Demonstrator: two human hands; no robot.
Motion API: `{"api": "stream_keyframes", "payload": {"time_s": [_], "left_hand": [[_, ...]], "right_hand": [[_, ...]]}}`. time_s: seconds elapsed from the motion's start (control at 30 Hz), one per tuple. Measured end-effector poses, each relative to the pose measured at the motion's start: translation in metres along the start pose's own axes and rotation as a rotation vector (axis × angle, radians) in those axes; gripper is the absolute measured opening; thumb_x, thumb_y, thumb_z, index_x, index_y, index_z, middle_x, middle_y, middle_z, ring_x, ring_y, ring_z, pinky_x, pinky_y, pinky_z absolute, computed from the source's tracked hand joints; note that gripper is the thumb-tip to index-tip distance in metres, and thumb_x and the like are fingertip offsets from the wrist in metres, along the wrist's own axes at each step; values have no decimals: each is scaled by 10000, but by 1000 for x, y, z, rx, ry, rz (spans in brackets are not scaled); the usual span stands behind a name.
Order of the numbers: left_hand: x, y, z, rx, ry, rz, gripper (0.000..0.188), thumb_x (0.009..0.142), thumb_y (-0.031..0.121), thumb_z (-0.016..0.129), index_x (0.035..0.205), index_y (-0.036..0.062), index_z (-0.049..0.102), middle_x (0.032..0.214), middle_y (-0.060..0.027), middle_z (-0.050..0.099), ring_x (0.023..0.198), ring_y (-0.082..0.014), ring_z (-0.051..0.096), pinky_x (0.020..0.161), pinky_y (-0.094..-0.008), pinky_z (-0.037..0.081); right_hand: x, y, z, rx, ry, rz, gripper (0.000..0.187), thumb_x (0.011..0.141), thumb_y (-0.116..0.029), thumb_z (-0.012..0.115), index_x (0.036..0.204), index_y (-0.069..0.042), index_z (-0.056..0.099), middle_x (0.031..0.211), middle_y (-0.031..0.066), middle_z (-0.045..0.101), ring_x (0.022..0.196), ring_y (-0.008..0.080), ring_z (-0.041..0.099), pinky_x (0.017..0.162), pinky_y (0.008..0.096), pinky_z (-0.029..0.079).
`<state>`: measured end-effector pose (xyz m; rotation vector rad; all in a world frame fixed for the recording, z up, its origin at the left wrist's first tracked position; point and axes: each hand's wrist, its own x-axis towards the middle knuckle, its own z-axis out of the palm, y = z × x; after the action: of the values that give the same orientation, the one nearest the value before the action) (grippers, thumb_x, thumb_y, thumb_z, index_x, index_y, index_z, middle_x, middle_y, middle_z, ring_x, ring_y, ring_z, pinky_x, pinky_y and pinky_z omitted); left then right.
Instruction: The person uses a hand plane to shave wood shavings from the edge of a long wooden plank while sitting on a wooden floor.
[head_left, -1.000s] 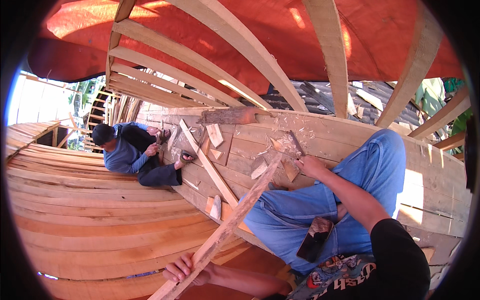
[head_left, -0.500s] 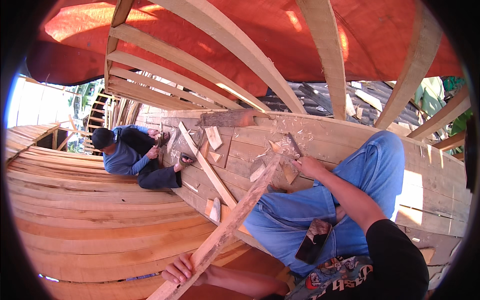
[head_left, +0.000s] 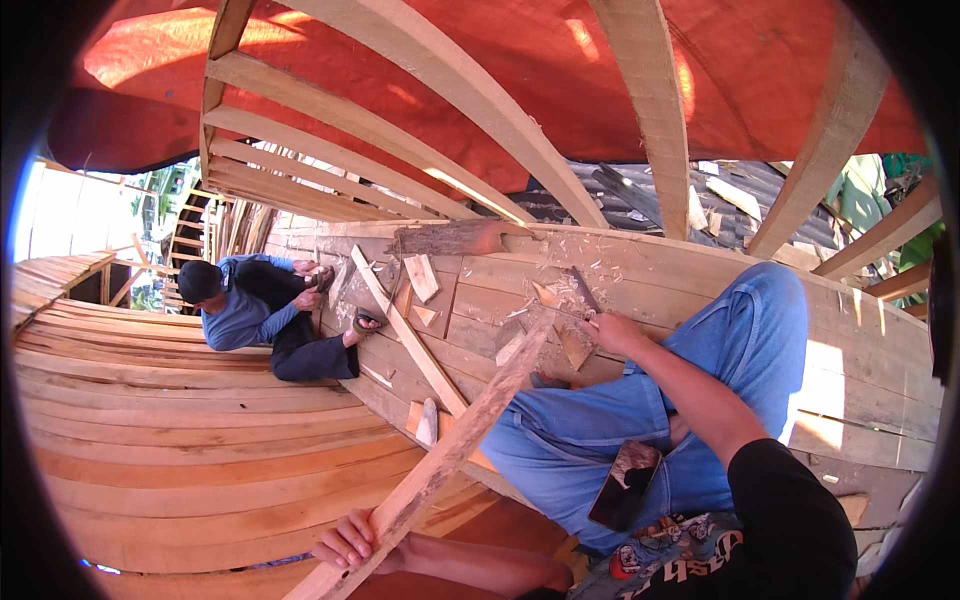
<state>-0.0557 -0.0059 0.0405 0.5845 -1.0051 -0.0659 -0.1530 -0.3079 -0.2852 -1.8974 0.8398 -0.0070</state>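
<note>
A long, rough-edged wooden plank slants from the lower left up to the middle of the view. Near its lower end my left hand is closed round it, fingers over the far edge. By the plank's far end, my right hand is closed on a thin, knife-like tool; its narrow blade reaches the plank's tip, and the fingers cover its handle. A dark, slim object lies just beyond that hand among wood shavings. Beneath the tip is a wedge-shaped wood offcut.
Another person sits at the left, hands on something I cannot make out. A narrow board and offcuts lie on the plank floor. A phone rests on my lap. Curved wooden ribs rise before a red tarp.
The plank and my left hand have shifted slightly left and down. My right hand stays by the plank's far end. The whole view has moved a little.
</note>
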Motion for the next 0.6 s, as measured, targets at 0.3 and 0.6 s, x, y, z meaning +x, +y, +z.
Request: {"api": "stream_keyframes", "payload": {"time_s": [0.3,0.6], "left_hand": [[10,0,-1,27,90,79,256,919,310,567,838,82,482,664,-13,486,602,-125,518,584,-245,455],[47,-41,7,613,252,452,532,892,529,486,1008,10,461,627,-61,422,492,-159,449,453,-229,398]], "right_hand": [[-19,-16,2,-14,-31,-50,525,954,-439,396,995,54,573,899,293,621,879,448,600,787,505,466],[-31,-31,0,13,-16,-139,399,970,-354,398,1071,23,477,908,300,610,889,476,581,775,538,450]]}}
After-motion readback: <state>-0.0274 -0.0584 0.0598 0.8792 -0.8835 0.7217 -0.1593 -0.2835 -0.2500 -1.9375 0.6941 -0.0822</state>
